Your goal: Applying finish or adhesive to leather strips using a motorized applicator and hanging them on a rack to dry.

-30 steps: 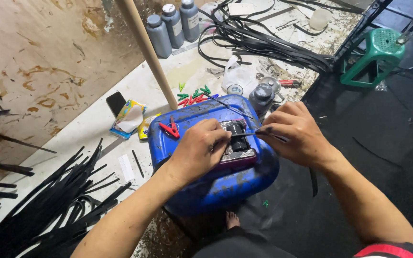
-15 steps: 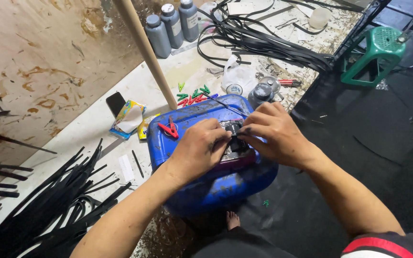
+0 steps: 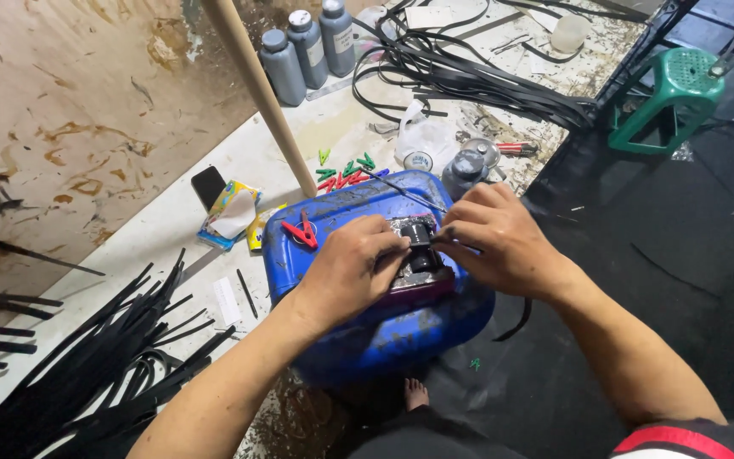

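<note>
Both hands, the left hand (image 3: pixel 352 270) and right hand (image 3: pixel 494 238), pinch together on a small black piece (image 3: pixel 419 245), braced atop the blue jerrycan (image 3: pixel 384 331) serving as a worktop, red clothespin (image 3: pixel 301 231) left.

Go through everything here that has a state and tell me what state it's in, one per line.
Left hand: pressing on the small black piece.
Right hand: pinching the same piece.
Small black piece: held on the blue jug.
Blue jug: lying on its side.
Red clothespin: loose on the jug.
Grey bottles: upright, capped.
Green stool: upright.
</note>
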